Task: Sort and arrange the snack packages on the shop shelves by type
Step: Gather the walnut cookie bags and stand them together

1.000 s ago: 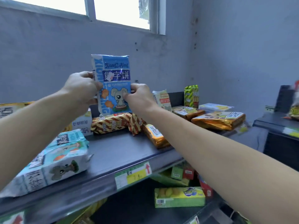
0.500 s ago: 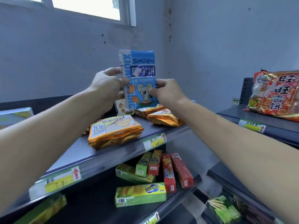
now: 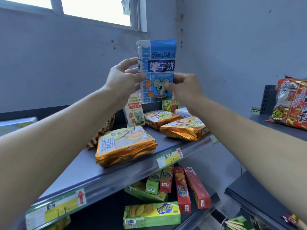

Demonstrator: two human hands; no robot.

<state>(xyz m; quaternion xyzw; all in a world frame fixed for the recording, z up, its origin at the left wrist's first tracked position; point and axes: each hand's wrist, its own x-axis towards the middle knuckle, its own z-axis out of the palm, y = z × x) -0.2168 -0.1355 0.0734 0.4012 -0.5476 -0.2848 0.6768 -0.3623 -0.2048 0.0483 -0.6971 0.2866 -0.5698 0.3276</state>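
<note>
Arms reach forward and up from both sides, meeting at a blue biscuit packet held upright in the air above the grey shelf. The left grip pinches its left edge, thumb on the front. The right grip pinches its lower right edge. Just below stands a cream packet, near orange packets lying flat.

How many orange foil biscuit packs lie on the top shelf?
3. The front orange pack lies near the shelf edge, the back orange pack further back, the right orange pack farthest right. Others may be hidden.
</note>
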